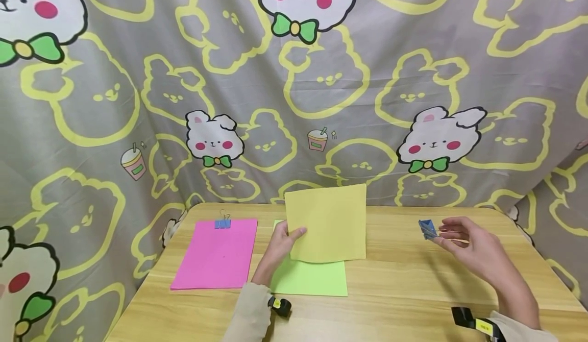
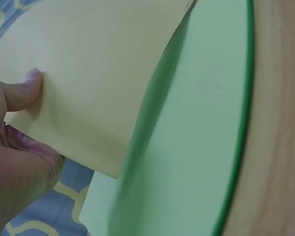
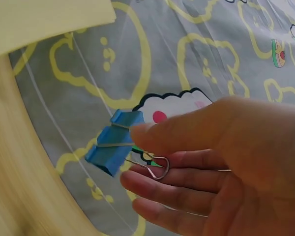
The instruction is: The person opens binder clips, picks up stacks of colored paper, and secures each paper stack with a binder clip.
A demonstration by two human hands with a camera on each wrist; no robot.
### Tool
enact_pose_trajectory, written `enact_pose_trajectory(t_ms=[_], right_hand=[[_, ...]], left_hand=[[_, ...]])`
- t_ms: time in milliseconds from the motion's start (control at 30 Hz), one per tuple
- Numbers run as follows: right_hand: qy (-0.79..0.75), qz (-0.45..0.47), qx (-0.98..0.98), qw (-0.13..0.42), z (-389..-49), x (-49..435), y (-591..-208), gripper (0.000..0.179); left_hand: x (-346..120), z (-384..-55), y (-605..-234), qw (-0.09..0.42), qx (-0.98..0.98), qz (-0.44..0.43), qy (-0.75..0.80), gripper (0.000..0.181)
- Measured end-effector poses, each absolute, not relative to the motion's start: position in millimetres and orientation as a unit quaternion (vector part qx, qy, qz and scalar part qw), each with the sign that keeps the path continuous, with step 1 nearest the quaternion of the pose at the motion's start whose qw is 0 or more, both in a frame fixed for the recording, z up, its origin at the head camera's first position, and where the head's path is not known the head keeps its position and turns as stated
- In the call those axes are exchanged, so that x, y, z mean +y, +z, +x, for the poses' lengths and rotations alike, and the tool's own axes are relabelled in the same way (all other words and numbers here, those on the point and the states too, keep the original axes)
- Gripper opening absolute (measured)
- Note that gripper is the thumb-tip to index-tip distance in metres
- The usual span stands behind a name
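Note:
My left hand (image 1: 281, 242) pinches the left edge of a yellow sheaf of paper (image 1: 328, 224), thumb on its front face. The yellow paper is held up and tilted above a stack of light green paper (image 1: 317, 279), hiding much of it. In the left wrist view, the thumb (image 2: 27, 93) presses on the yellow paper. Off to the right, my right hand (image 1: 475, 247) holds a blue binder clip (image 1: 428, 229) above the table. The right wrist view shows the clip (image 3: 118, 140) with its wire handles between thumb and fingers.
A stack of pink paper (image 1: 216, 255) lies at the table's left, with another blue binder clip (image 1: 222, 223) on its top edge. Behind the wooden table (image 1: 395, 291) hangs a grey patterned curtain (image 1: 358, 97).

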State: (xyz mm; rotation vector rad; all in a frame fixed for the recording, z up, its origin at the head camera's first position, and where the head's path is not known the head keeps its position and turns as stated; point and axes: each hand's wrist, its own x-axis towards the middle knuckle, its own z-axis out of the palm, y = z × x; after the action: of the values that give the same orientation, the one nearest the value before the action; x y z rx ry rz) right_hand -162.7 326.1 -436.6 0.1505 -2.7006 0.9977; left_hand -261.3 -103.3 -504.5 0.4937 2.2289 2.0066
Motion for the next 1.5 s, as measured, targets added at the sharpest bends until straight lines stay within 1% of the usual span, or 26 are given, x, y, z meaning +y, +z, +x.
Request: enact_pose_trajectory(t_ms=[200, 400, 600, 767, 967, 1267, 1400, 1500], right_hand=[[0.376, 0.058, -0.921, 0.079, -165, 320, -437, 0.048], [0.384, 0.067, -0.919, 0.054, -168, 314, -439, 0.045], [0.385, 0.068, -0.919, 0.047, -171, 309, -440, 0.042], [0.392, 0.072, -0.916, 0.043, -172, 307, -441, 0.042], [0.416, 0.089, -0.904, 0.030, -173, 304, -441, 0.040], [0.440, 0.104, -0.892, 0.012, -174, 302, -442, 0.038], [0.455, 0.117, -0.883, 0.018, -175, 299, -442, 0.037], [0.459, 0.121, -0.879, 0.034, -176, 296, -442, 0.036]], left_hand=[[-103, -260, -501, 0.061, 0.721, 0.160, 0.671, 0.030], [-101, -259, -495, 0.069, 0.713, 0.171, 0.676, 0.031], [-101, -257, -490, 0.077, 0.714, 0.175, 0.673, 0.029], [-99, -255, -487, 0.066, 0.721, 0.183, 0.665, 0.029], [-99, -255, -486, 0.063, 0.724, 0.189, 0.660, 0.030], [-98, -254, -485, 0.092, 0.710, 0.170, 0.677, 0.030], [-98, -254, -486, 0.097, 0.704, 0.170, 0.683, 0.030], [-98, -254, -486, 0.099, 0.702, 0.165, 0.686, 0.030]])
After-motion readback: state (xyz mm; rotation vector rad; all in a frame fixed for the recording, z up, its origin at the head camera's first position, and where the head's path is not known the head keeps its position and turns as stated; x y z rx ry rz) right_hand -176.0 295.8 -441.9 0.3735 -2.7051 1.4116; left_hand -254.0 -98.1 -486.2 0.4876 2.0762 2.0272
